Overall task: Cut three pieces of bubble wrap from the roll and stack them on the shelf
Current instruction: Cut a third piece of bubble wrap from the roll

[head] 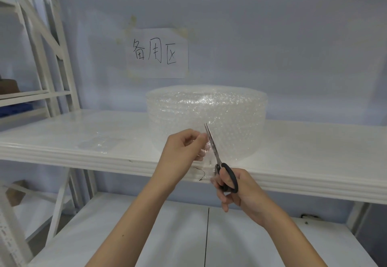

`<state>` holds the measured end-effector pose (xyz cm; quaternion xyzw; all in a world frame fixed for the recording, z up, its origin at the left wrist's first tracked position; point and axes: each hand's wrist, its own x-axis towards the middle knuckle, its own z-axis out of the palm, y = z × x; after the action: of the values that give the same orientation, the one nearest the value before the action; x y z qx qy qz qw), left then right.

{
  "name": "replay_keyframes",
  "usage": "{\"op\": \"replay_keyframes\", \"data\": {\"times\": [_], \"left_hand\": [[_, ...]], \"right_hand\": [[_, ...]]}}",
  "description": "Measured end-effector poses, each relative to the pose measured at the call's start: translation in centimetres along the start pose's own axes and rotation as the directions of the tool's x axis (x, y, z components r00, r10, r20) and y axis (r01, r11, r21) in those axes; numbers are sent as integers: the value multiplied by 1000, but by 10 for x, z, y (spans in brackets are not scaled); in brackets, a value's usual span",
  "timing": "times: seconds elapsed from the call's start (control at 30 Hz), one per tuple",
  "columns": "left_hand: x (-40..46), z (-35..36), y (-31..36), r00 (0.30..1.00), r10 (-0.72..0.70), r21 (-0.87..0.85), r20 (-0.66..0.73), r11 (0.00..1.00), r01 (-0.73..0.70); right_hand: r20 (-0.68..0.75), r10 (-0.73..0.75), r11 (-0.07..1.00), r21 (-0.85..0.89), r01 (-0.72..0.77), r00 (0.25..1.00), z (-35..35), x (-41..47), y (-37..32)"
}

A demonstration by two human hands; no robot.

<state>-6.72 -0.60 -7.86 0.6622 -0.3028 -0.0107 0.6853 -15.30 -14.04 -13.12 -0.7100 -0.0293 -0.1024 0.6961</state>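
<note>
A pale blue wall (272, 46) fills the upper frame, with a handwritten paper sign (157, 54) stuck at centre. White metal racking (52, 57) stands at left, its struts slanting. A lower white shelf board (146, 235) spans the bottom. Light is soft and even.

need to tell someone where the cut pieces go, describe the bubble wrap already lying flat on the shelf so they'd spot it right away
Find the white shelf under the handwritten paper sign, where the big bubble wrap roll stands. Left of the roll, near the front edge, lies the flat bubble wrap piece. Unlike the roll, it is small, low and nearly see-through.
</note>
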Motion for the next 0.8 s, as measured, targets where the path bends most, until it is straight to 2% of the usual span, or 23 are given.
{"op": "replay_keyframes", "data": {"times": [0.27,0.47,0.6,0.8], "left_hand": [[-1,-1,-1,998,56,30,-7,998,-56],[-3,0,-4,997,73,34,40,997,-75],[-3,2,-3,995,95,5,22,995,-95],[-2,4,-2,996,86,3,20,996,-86]], "right_hand": [[180,4,998,60,-15,984,-7,-4,1],[143,12,999,28,-16,990,-9,-1,0],[111,30,999,38,-34,993,-7,2,1],[171,24,998,48,-32,985,-10,-3,7]]}}
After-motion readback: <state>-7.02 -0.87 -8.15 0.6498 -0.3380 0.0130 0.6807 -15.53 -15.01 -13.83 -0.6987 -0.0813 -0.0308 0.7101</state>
